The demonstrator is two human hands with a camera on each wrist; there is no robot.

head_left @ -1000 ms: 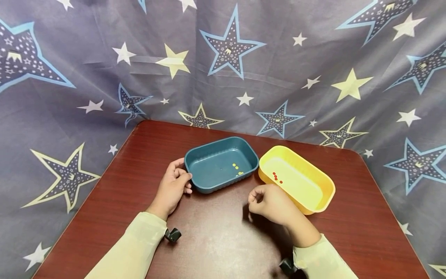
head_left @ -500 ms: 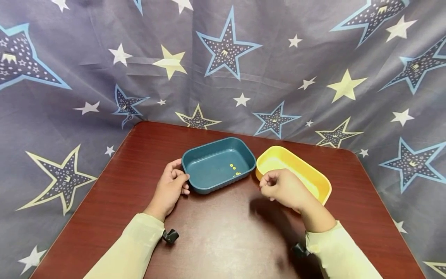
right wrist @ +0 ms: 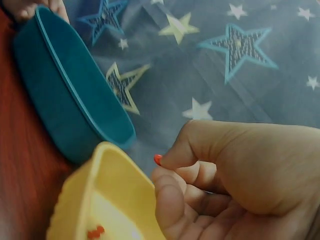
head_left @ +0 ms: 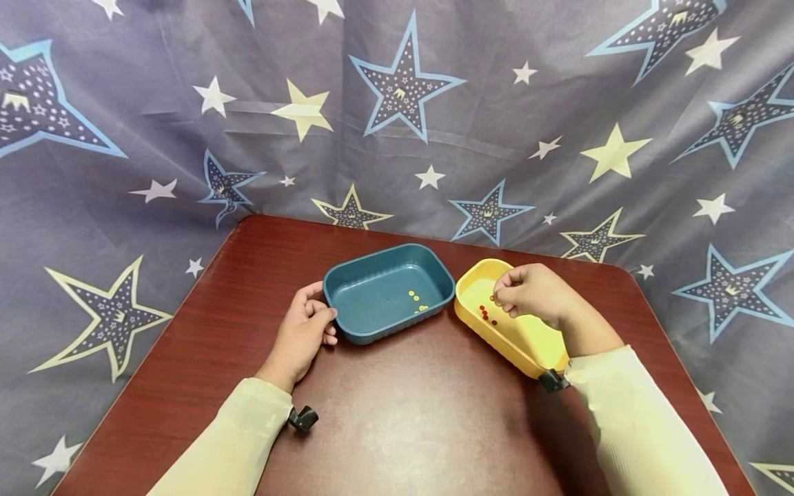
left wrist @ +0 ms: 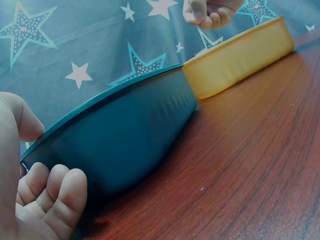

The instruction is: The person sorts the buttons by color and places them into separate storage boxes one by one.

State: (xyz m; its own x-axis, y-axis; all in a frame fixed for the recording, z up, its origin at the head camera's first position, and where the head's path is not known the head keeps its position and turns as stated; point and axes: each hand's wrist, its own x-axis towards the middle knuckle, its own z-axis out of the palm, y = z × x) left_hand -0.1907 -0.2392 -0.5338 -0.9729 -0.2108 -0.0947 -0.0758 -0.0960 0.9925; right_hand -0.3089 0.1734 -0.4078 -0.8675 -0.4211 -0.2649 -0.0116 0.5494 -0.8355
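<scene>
In the head view my left hand (head_left: 300, 337) holds the left end of a dark teal plastic tray (head_left: 369, 335), thumb at the rim. Its other fingers curl against the outer wall, as the left wrist view shows. Several small yellow discs (head_left: 416, 298) lie in that tray's right end. Above a yellow tray (head_left: 496, 341), my right hand (head_left: 536, 296) pinches a small red disc (right wrist: 158, 159) between thumb and fingertip. Several similar red discs (head_left: 484, 312) lie on the yellow tray's floor, near its left side. Part of that tray is hidden by the right hand and forearm.
Both trays stand on a reddish-brown wooden table (head_left: 372, 427), their near corners meeting or almost touching. A grey curtain (head_left: 372, 172) with star prints hangs behind the table and along its sides. A small black camera (head_left: 304, 419) is worn at the left wrist.
My right hand has moved right and away from me, from the yellow tray's near side to above its inside. The left hand keeps its hold on the teal tray.
</scene>
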